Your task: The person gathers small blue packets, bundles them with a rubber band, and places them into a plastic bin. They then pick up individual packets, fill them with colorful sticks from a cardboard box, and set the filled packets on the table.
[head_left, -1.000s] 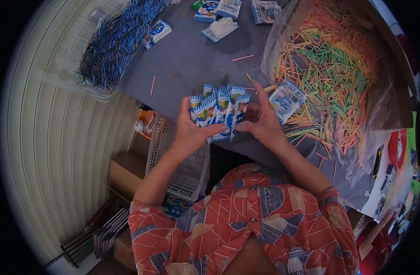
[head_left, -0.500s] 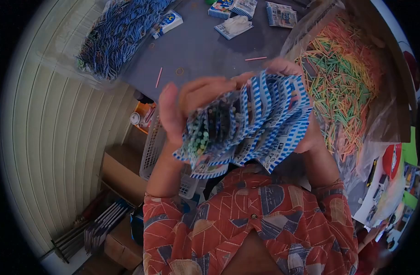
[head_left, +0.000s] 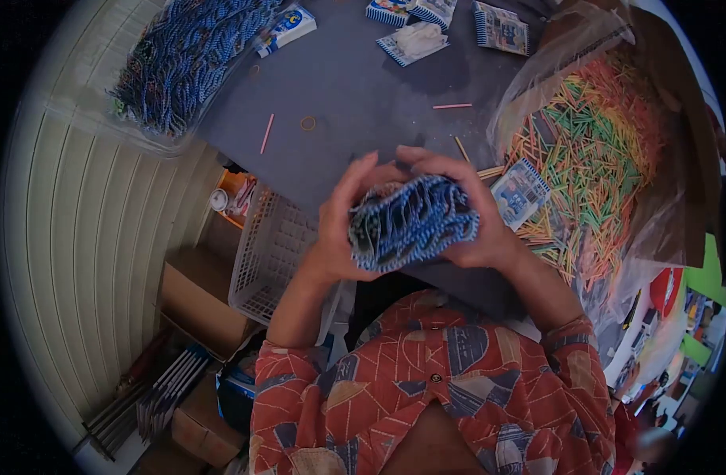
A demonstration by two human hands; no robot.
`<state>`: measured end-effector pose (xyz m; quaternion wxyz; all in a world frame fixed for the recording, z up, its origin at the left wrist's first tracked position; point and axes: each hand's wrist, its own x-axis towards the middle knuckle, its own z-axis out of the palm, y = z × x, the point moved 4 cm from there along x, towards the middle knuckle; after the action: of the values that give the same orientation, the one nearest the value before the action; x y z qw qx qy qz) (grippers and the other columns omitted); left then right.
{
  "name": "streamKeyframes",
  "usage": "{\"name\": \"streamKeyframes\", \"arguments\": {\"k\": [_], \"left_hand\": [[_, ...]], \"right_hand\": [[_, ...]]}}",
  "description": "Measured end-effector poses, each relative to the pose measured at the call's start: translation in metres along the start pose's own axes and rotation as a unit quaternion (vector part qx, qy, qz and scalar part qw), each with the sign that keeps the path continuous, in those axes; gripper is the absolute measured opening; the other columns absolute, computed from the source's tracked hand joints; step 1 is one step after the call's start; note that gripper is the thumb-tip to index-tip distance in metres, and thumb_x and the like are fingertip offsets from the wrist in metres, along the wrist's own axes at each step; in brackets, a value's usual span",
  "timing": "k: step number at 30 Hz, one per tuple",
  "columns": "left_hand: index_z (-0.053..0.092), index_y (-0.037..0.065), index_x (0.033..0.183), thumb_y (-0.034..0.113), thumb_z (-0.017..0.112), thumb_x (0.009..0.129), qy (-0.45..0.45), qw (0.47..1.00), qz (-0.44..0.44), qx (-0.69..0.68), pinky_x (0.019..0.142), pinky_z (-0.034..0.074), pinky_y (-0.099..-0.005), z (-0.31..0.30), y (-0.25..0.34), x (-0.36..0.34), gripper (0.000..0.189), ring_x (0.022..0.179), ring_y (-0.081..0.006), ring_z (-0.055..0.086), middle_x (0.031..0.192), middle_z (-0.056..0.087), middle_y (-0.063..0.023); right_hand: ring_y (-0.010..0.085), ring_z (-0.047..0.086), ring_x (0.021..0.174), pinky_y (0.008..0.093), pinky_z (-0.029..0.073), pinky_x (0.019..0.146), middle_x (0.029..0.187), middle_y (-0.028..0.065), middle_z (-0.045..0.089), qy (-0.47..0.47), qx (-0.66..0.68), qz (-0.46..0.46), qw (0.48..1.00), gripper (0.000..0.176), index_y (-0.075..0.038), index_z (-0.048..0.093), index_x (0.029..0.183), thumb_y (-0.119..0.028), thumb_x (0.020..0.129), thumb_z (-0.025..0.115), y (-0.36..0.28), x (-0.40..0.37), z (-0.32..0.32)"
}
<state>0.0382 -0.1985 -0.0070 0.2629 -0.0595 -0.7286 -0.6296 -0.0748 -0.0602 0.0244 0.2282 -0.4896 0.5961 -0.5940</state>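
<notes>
A compact stack of blue-and-white striped packets (head_left: 414, 224) is held between both hands, its striped edges facing up. My left hand (head_left: 343, 218) wraps round the left side of the stack, thumb and fingers curved against it. My right hand (head_left: 474, 218) grips the right side, fingers bent over the far edge. One loose packet (head_left: 520, 193) lies just right of my right hand, beside a heap of coloured sticks (head_left: 592, 158) in clear plastic.
A clear tub of blue striped packets (head_left: 193, 63) stands at the upper left. More packets (head_left: 501, 28) and a white-and-blue pack (head_left: 288, 30) lie on the grey table (head_left: 363, 87). A white plastic basket (head_left: 272, 245) is below left. Two pink sticks and a rubber band (head_left: 307, 123) lie on the table.
The fanned-out packets are now squeezed into a tight bundle, and both hands have come closer together. A loose packet now shows beside the sticks. The view has shifted slightly.
</notes>
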Motion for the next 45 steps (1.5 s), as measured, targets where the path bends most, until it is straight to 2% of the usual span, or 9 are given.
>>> {"name": "streamKeyframes", "arguments": {"k": [2,7,10,15,27,35,40,43,45], "left_hand": [[0.047,0.0,0.139,0.026,0.089,0.062,-0.046,0.998,0.046,0.017,0.111,0.038,-0.0466,-0.007,0.003,0.009,0.092,0.125,-0.0324,0.057,0.129,0.061,-0.0179],[0.052,0.003,0.136,0.019,0.088,0.059,-0.071,0.99,0.028,0.117,0.112,0.035,-0.0514,-0.014,-0.007,0.015,0.087,0.124,-0.0334,0.058,0.13,0.061,-0.0152],[0.053,0.004,0.135,0.017,0.088,0.059,-0.063,0.988,0.026,0.137,0.112,0.035,-0.053,-0.016,-0.005,0.014,0.085,0.123,-0.0334,0.058,0.13,0.061,-0.015],[0.054,0.003,0.133,0.017,0.088,0.06,-0.068,0.992,-0.017,0.101,0.112,0.036,-0.0516,-0.014,-0.012,0.007,0.082,0.124,-0.0329,0.058,0.131,0.061,-0.0166],[-0.009,0.004,0.156,0.026,0.091,0.069,-0.066,0.993,-0.082,0.045,0.105,0.043,-0.04,-0.001,-0.007,-0.003,0.134,0.127,-0.0355,0.056,0.141,0.053,-0.0222],[-0.007,0.004,0.156,0.027,0.092,0.068,-0.036,0.996,-0.048,0.058,0.11,0.039,-0.0433,-0.01,0.003,0.002,0.134,0.132,-0.0379,0.049,0.144,0.046,-0.027],[0.0,0.002,0.156,0.024,0.09,0.071,0.137,0.984,0.111,-0.014,0.114,0.031,-0.0482,-0.044,0.002,0.012,0.125,0.142,-0.0407,0.034,0.15,0.034,-0.0299],[0.013,0.0,0.155,0.023,0.085,0.077,0.215,0.974,0.052,0.042,0.115,0.029,-0.0506,-0.044,-0.015,0.016,0.108,0.143,-0.042,0.032,0.15,0.035,-0.0294],[0.027,0.0,0.151,0.023,0.08,0.083,0.114,0.973,-0.024,0.199,0.115,0.029,-0.0506,-0.033,-0.022,0.02,0.089,0.142,-0.0432,0.033,0.148,0.037,-0.0285]], "right_hand": [[0.0302,0.046,0.136,0.0393,0.038,0.112,0.146,0.0194,0.046,-0.014,0.069,-0.032,0.997,0.082,-0.006,0.044,0.135,0.004,0.064,0.083,-0.001,-0.007,0.002],[0.0341,0.042,0.139,0.0421,0.035,0.114,0.151,0.019,0.04,-0.022,0.015,0.053,0.998,0.097,-0.006,0.038,0.143,-0.002,0.059,0.088,0.013,-0.009,-0.003],[0.034,0.038,0.141,0.0458,0.036,0.11,0.155,0.0179,0.034,0.0,-0.182,-0.005,0.983,0.108,-0.01,0.035,0.149,-0.003,0.056,0.089,-0.019,0.001,-0.017],[0.0397,0.037,0.139,0.0498,0.038,0.104,0.157,0.0176,0.028,-0.158,-0.525,-0.051,0.835,0.103,-0.024,0.04,0.148,-0.005,0.056,0.085,-0.057,0.019,0.002],[0.033,0.058,0.114,0.0447,0.054,0.086,0.134,0.0087,0.054,-0.301,-0.439,-0.022,0.846,0.07,-0.017,0.056,0.126,-0.007,0.06,0.08,-0.054,0.036,0.019],[0.0319,0.061,0.098,0.0437,0.056,0.073,0.116,0.0072,0.059,-0.329,-0.43,-0.071,0.837,0.065,-0.018,0.058,0.125,-0.01,0.064,0.079,-0.055,0.057,0.01],[0.032,0.06,0.101,0.0435,0.054,0.078,0.112,0.0094,0.06,-0.229,-0.466,-0.178,0.836,0.069,-0.016,0.057,0.125,-0.007,0.061,0.08,-0.093,0.145,-0.007],[0.0312,0.06,0.1,0.0411,0.053,0.08,0.112,0.008,0.061,-0.109,-0.519,-0.341,0.776,0.063,-0.016,0.057,0.123,-0.004,0.064,0.078,-0.106,0.231,-0.012],[0.0302,0.06,0.101,0.0403,0.053,0.08,0.112,0.0055,0.062,-0.049,-0.553,-0.418,0.719,0.058,-0.017,0.058,0.122,-0.005,0.067,0.075,-0.104,0.299,-0.013]]}}
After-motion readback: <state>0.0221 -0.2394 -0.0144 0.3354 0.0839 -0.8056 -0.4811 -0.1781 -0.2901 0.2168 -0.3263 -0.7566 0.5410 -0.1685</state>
